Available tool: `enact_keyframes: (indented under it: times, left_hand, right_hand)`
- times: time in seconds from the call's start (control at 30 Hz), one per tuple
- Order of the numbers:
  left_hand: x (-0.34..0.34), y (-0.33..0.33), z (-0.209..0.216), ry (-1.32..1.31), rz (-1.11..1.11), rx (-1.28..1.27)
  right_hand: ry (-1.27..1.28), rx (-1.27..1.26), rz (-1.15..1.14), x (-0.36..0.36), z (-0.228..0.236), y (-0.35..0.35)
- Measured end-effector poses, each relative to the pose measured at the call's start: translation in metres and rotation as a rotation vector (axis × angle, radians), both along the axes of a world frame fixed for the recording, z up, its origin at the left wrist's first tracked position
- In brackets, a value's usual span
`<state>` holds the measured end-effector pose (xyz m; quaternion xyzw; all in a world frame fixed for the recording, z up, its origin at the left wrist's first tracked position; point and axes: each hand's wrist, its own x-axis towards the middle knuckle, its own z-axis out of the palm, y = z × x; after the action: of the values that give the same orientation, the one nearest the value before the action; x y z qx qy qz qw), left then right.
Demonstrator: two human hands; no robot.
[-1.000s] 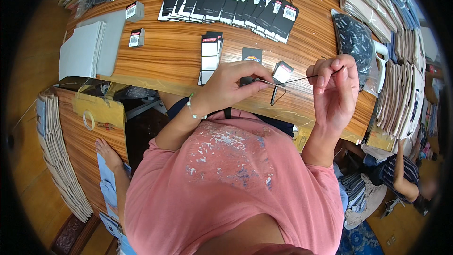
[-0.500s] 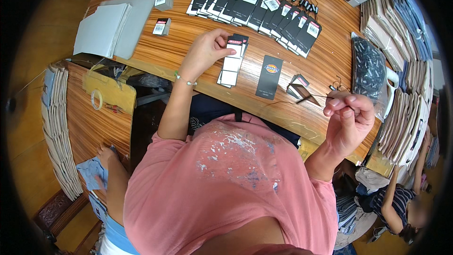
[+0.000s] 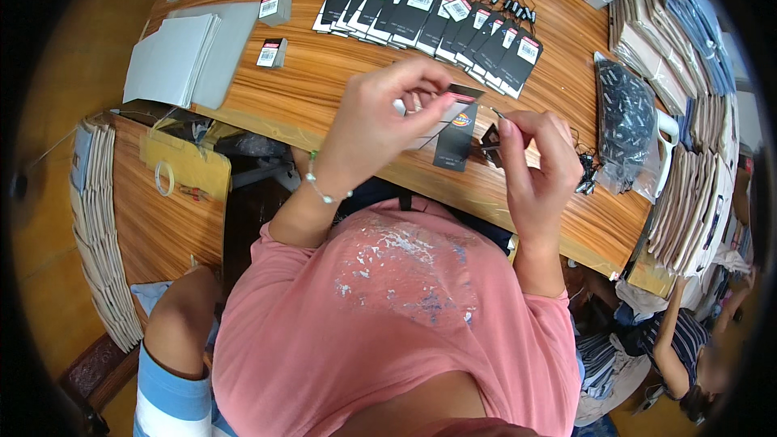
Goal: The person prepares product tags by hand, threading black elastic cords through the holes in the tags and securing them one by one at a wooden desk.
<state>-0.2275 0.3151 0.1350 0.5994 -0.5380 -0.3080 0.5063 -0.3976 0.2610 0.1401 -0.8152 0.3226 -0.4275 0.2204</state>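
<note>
My left hand [image 3: 387,109] is raised over the table, thumb and fingers pinching a hang tag [image 3: 466,92] with a black top and white lower part. Just right of it, my right hand [image 3: 541,162] pinches the end of a black string [image 3: 498,113]. Partly under the held tag lies a flat black hang tag [image 3: 452,151] with a bright emblem. Small dark tags [image 3: 490,144] sit beside my right fingers, partly covered by them. Beyond my hands, several black-and-white hang tags [image 3: 421,18] overlap in a row, their black strings pointing away from me.
Two small label stacks [image 3: 275,6] and white sheets [image 3: 168,61] lie at left. On the right are a clear bag of black strings [image 3: 625,117], loose strings [image 3: 586,170] and folded garments [image 3: 688,210]. Another person's arm [image 3: 182,316] is at lower left; a person in stripes [image 3: 676,348] is lower right.
My left hand has lifted a tag and moved right. My right hand has come left with the string, so both hands are close together. The arm at lower left has shifted.
</note>
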Motion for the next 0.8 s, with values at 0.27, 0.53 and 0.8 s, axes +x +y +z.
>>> enact_keyframes:
  times: [0.27, 0.53, 0.8]
  left_hand:
    - [-0.023, -0.007, 0.006, -0.091, -0.031, -0.193]
    - [-0.029, -0.008, 0.007, 0.022, -0.062, -0.173]
    - [-0.028, -0.009, 0.007, -0.153, -0.079, -0.224]
  right_hand:
    - [0.034, -0.076, -0.059, -0.002, 0.001, -0.004]
    - [0.066, -0.179, -0.13, -0.003, 0.002, -0.003]
    - [-0.17, 0.235, -0.063, -0.001, -0.011, -0.006]
